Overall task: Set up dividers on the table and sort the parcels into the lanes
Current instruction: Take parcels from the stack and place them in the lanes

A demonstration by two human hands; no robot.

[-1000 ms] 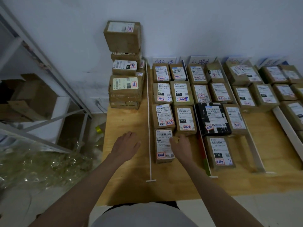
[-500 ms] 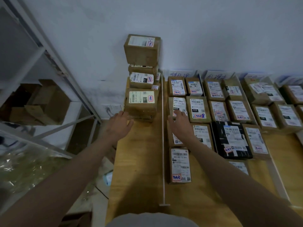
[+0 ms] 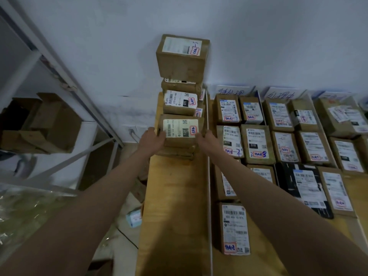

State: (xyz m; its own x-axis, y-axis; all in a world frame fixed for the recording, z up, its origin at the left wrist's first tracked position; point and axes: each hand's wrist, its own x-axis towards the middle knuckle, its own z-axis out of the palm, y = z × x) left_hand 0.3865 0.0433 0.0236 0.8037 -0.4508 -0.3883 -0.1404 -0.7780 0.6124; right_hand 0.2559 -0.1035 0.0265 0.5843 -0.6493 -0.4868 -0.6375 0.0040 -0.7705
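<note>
My left hand (image 3: 152, 140) and right hand (image 3: 207, 140) grip opposite sides of the 15H-labelled parcel (image 3: 180, 130), low in the stack at the counter's (image 3: 175, 196) far left, beside the white divider (image 3: 208, 176).

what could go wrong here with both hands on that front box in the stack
1. The left hand and right hand hold the front box at its sides; it sits on flatter parcels, which might get dragged along.
2. Right behind it a taller pile carries a big top box that overhangs; a bump may topple it.
3. The stack stands near the table's left edge, so a parcel could fall to the floor.
</note>
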